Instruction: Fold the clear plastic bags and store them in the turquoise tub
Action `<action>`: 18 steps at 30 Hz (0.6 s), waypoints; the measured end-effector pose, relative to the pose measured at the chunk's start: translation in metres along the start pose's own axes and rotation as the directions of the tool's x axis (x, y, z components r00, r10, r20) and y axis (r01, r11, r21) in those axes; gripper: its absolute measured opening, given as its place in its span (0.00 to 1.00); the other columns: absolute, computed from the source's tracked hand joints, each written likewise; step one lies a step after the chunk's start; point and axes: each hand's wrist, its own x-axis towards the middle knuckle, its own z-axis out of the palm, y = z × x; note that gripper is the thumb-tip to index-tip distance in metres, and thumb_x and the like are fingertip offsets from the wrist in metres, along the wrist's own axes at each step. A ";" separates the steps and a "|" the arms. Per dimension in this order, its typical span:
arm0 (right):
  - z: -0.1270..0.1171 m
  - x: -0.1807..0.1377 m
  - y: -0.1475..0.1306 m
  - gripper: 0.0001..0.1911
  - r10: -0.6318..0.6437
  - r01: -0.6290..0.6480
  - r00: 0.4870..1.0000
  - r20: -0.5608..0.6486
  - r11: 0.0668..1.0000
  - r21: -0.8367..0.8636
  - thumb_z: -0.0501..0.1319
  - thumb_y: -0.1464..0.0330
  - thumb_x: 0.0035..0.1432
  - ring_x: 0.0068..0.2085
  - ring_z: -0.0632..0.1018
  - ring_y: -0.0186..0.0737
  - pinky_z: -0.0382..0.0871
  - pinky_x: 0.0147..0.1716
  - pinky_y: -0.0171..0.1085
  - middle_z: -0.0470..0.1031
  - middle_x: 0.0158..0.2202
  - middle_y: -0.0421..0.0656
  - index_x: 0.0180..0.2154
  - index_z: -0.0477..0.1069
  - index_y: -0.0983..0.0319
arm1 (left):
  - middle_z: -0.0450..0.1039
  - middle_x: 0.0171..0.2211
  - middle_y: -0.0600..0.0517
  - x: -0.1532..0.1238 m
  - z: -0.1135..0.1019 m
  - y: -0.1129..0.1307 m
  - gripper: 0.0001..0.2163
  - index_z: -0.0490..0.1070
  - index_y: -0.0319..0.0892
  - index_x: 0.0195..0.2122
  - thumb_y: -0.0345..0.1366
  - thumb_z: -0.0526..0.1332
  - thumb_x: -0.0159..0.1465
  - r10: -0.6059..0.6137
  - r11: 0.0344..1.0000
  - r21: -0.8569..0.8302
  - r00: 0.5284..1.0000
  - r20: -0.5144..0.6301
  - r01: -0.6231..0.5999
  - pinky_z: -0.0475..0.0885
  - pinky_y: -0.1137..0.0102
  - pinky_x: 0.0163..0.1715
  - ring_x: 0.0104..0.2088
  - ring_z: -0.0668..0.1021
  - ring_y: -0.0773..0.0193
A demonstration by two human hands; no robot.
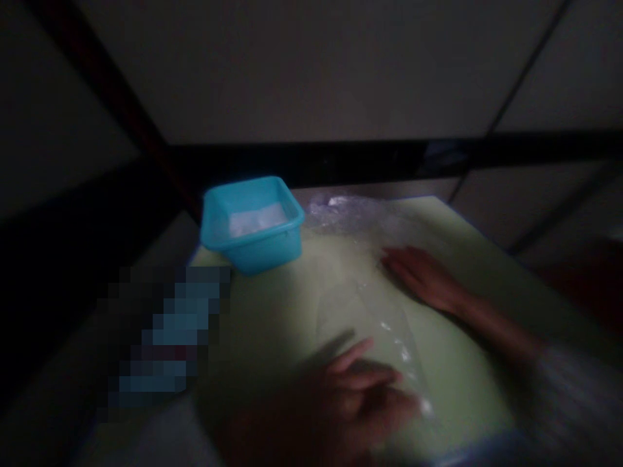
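Observation:
The scene is dim. A pale green board (pixel 272 311) lies in front of me with clear plastic film (pixel 360 220) spread over its far and middle part. My right hand (pixel 421 275) lies flat on the film, fingers stretched out toward the left. My left hand (pixel 360 389) rests near the board's front edge, fingers apart and pointing right, touching the film's shiny lower edge. A blue square tub (pixel 250 220) holding something white stands at the board's far left corner.
A dark horizontal bar (pixel 389 159) runs behind the board, with a slanted dark beam (pixel 121 104) to the left. A blurred-out patch (pixel 160 344) sits left of the board. Pale floor or wall panels (pixel 292 65) surround the area.

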 end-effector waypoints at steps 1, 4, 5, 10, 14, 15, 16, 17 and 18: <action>0.000 0.000 0.000 0.21 -0.011 0.011 1.000 0.005 1.000 0.010 0.44 0.64 0.67 0.49 0.75 0.50 0.64 0.52 0.53 0.72 0.52 0.53 0.53 0.67 0.66 | 0.67 0.57 0.47 0.000 0.003 0.001 0.21 0.54 0.40 0.62 0.40 0.51 0.69 0.005 1.000 0.003 1.000 -0.012 -0.005 0.37 0.56 0.65 0.62 0.62 0.61; -0.003 0.000 -0.001 0.19 -0.038 0.037 0.999 0.012 0.998 0.057 0.45 0.65 0.67 0.50 0.74 0.50 0.61 0.54 0.56 0.73 0.52 0.52 0.53 0.67 0.64 | 0.66 0.58 0.51 0.000 0.006 0.003 0.18 0.54 0.43 0.61 0.33 0.47 0.71 0.015 1.000 0.024 1.000 -0.026 -0.014 0.37 0.58 0.65 0.62 0.61 0.65; -0.005 0.000 -0.003 0.19 -0.036 0.036 0.999 0.003 0.995 0.090 0.46 0.65 0.67 0.51 0.74 0.50 0.60 0.54 0.56 0.73 0.51 0.52 0.53 0.66 0.63 | 0.66 0.58 0.51 0.000 0.005 0.004 0.18 0.54 0.43 0.61 0.34 0.48 0.71 0.029 0.999 0.027 0.999 -0.031 -0.028 0.39 0.58 0.65 0.62 0.62 0.64; -0.013 -0.005 -0.026 0.16 0.022 0.008 0.998 -0.055 0.869 0.495 0.48 0.64 0.67 0.51 0.75 0.45 0.68 0.50 0.48 0.74 0.50 0.47 0.53 0.64 0.58 | 0.68 0.56 0.45 -0.007 -0.006 -0.006 0.19 0.61 0.40 0.58 0.38 0.55 0.66 -0.203 0.978 -0.110 0.922 -0.329 0.176 0.60 0.63 0.59 0.57 0.69 0.57; -0.013 -0.005 -0.048 0.17 -0.041 -0.009 0.998 0.037 0.541 0.841 0.47 0.64 0.68 0.48 0.76 0.40 0.72 0.46 0.43 0.73 0.51 0.46 0.57 0.56 0.55 | 0.73 0.50 0.45 -0.009 -0.007 -0.032 0.13 0.69 0.42 0.47 0.39 0.50 0.68 -0.602 0.768 -0.572 0.630 -0.491 0.288 0.67 0.62 0.52 0.51 0.74 0.55; -0.012 -0.004 -0.052 0.18 -0.070 -0.023 0.995 0.068 0.510 0.860 0.47 0.64 0.68 0.49 0.76 0.40 0.72 0.46 0.43 0.71 0.53 0.47 0.58 0.55 0.56 | 0.75 0.47 0.44 -0.008 -0.006 -0.039 0.14 0.66 0.41 0.49 0.41 0.50 0.67 -0.648 0.697 -0.679 0.609 -0.457 0.232 0.70 0.61 0.49 0.48 0.77 0.55; -0.012 -0.004 -0.055 0.18 -0.098 -0.035 0.990 0.098 0.512 0.859 0.47 0.65 0.68 0.50 0.76 0.40 0.72 0.47 0.44 0.70 0.54 0.48 0.58 0.54 0.56 | 0.76 0.45 0.43 -0.006 -0.005 -0.046 0.15 0.63 0.41 0.51 0.41 0.51 0.66 -0.684 0.628 -0.755 0.597 -0.420 0.189 0.71 0.61 0.46 0.45 0.78 0.55; -0.011 -0.003 -0.056 0.19 -0.120 -0.042 0.985 0.124 0.533 0.845 0.48 0.65 0.68 0.50 0.76 0.40 0.71 0.48 0.44 0.69 0.55 0.49 0.59 0.54 0.57 | 0.77 0.43 0.43 -0.005 -0.005 -0.051 0.16 0.61 0.40 0.51 0.41 0.52 0.66 -0.713 0.570 -0.803 0.589 -0.379 0.174 0.72 0.61 0.46 0.44 0.79 0.55; -0.011 -0.002 -0.057 0.19 -0.131 -0.047 0.981 0.144 0.558 0.828 0.49 0.65 0.67 0.50 0.76 0.39 0.71 0.48 0.44 0.69 0.55 0.49 0.59 0.54 0.57 | 0.78 0.41 0.44 -0.003 -0.004 -0.055 0.16 0.60 0.40 0.51 0.41 0.54 0.65 -0.739 0.525 -0.833 0.579 -0.345 0.173 0.72 0.61 0.45 0.43 0.79 0.56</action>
